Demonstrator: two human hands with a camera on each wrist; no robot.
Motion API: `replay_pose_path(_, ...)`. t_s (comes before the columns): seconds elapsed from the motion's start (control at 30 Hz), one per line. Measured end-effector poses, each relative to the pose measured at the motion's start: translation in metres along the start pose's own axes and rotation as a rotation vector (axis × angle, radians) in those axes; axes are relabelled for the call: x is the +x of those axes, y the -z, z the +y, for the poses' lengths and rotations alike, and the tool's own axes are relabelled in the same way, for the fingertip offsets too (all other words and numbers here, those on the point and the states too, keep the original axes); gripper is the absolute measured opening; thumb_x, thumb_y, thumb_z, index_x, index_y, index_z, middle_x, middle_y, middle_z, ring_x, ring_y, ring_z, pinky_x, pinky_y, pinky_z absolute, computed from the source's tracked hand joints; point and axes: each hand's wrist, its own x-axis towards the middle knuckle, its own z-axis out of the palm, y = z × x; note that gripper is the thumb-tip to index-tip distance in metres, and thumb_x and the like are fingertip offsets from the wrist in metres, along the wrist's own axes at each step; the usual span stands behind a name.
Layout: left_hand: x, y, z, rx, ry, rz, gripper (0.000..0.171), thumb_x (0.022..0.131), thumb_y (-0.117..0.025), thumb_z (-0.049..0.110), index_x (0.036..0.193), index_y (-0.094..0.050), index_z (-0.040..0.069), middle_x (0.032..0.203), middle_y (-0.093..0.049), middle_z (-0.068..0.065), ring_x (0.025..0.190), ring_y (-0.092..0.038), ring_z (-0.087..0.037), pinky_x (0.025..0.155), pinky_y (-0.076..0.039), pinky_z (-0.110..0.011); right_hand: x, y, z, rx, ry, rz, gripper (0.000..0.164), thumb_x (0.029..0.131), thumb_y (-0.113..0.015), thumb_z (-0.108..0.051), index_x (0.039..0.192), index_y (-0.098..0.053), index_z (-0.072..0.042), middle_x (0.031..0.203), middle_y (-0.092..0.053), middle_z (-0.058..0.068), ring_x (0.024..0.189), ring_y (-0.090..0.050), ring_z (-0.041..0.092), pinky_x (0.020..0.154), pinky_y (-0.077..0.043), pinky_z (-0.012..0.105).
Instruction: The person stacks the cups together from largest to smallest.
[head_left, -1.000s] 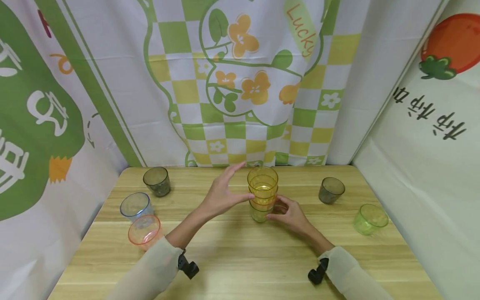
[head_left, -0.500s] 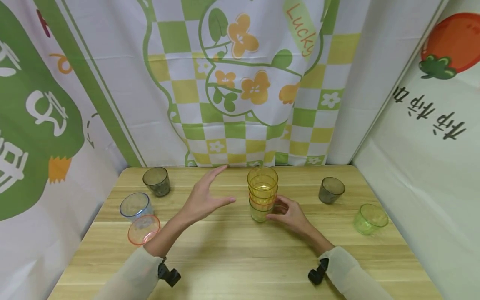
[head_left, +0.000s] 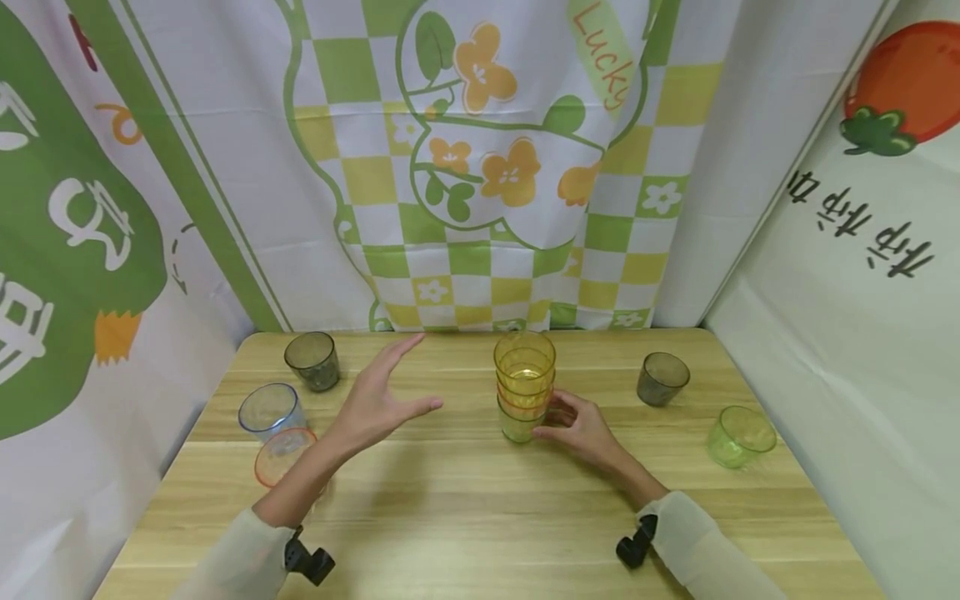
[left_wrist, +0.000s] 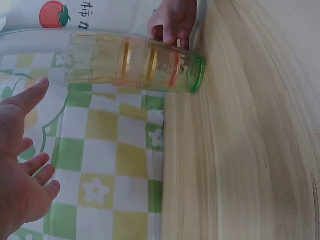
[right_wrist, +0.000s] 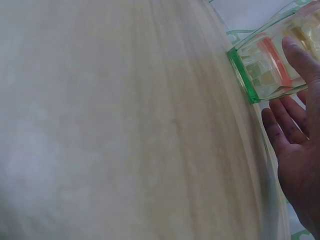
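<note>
A tall stack of nested clear cups stands upright near the back middle of the table, yellow on top, with an orange band lower down and a green cup at the base. My right hand holds the lower part from the right, thumb in front and index finger behind. In the right wrist view the thumb overlaps the stack just above its green base. My left hand hovers left of the stack, apart from it, thumb and fingers spread with nothing between them. The left wrist view shows the whole stack beyond that hand.
On the left are a dark grey cup, a blue-rimmed cup and a red-rimmed cup, partly behind my left forearm. On the right are another grey cup and a green cup. Printed curtains border the table.
My left hand has moved left, away from the stack, its fingers still spread. My right hand and the stack have stayed in place.
</note>
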Motion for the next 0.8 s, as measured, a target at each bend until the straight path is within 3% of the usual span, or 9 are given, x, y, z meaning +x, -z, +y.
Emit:
replay_pose_path(0.43, -0.019, 0.025, -0.012, 0.046, 0.022, 0.039, 0.098, 0.08, -0.096, 0.026, 0.162, -0.044, 0.014, 0.163, -0.046, -0.014, 0.151, -0.041, -0.04, 0.12, -0.037, -0.066, 0.002, -0.001, 0.0, 0.004, 0.016, -0.009, 0.064, 0.085, -0.087, 0.0, 0.142, -0.06, 0.005, 0.131, -0.068, 0.026, 0.118, -0.07, 0.038, 0.1, -0.061, 0.036)
replay_pose_path(0.8, -0.038, 0.047, -0.027, 0.098, 0.094, -0.006, 0.096, 0.082, -0.094, 0.027, 0.161, -0.043, 0.01, 0.164, -0.043, -0.018, 0.152, -0.038, -0.044, 0.12, -0.034, -0.07, 0.0, 0.001, -0.002, -0.003, -0.023, 0.003, 0.064, 0.084, -0.088, 0.0, 0.142, -0.06, 0.005, 0.133, -0.068, 0.025, 0.118, -0.071, 0.03, 0.1, -0.06, 0.029)
